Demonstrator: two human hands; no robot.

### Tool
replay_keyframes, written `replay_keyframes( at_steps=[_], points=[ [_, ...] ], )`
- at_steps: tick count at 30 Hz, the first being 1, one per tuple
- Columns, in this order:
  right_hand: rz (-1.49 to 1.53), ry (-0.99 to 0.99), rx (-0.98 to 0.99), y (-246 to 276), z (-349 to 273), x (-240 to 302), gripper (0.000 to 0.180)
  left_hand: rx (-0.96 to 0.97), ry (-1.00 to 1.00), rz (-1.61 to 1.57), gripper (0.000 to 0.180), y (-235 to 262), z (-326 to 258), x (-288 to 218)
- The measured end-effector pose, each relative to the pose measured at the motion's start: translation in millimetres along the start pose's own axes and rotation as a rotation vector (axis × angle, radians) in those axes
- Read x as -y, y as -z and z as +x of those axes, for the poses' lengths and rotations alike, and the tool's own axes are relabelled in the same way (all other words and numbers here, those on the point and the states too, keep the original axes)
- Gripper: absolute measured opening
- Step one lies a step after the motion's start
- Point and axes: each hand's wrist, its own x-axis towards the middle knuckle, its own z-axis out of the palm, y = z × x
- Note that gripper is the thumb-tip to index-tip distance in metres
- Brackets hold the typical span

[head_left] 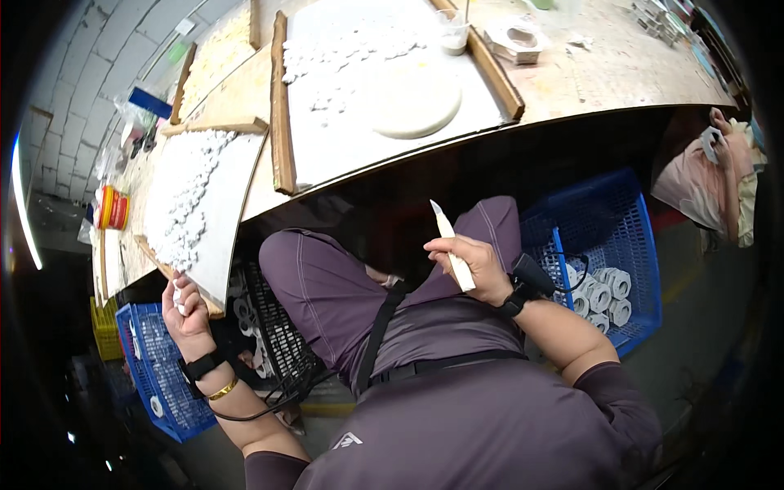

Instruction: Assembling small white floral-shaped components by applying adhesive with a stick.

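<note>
My right hand [482, 268] is closed around a small knife [454, 249] with a thick, pale wrapped handle, held over my lap. Its short, pointed blade tilts up and away from me. At the table's near left corner, my left hand [189, 320] is curled with a small white lump [179, 300] between its fingers. Just beyond it, many similar white lumps [189, 208] lie in a strip along a white board [225, 192] edged with wooden strips. What the lumps are made of, I cannot tell.
Ahead lies a wood-edged tray [327, 151] with a pale round slab [420, 110] and more lumps. A cup [453, 37] stands at its far right. Blue crates [645, 269] [167, 392] flank me, the right one holding several grey hexagonal rings [600, 294]. Another person's hand [720, 122] shows far right.
</note>
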Motion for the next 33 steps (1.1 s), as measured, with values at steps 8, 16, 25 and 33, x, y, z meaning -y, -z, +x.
replay_keyframes(
  at_steps=[8, 16, 25, 33],
  points=[
    [-0.024, -0.022, 0.208, -32.6, 16.6, -43.4, 0.019, -0.045, -0.104, -0.014, 0.028, -0.4, -36.8, -6.7],
    [-0.013, 0.041, 0.316, -98.4, 50.1, -94.4, 0.027, -0.011, -0.173, -0.008, 0.029, -15.5, -62.3, -1.4],
    [-0.150, -0.071, 0.013, -109.7, 38.9, -126.9, 0.027, 0.108, 0.287, -0.014, 0.030, -71.1, -51.5, 139.9],
    [-0.489, -0.242, 0.029, -119.0, 53.5, -159.2, 0.016, -0.003, 0.589, -0.014, 0.032, -50.3, -11.7, 220.0]
  ],
)
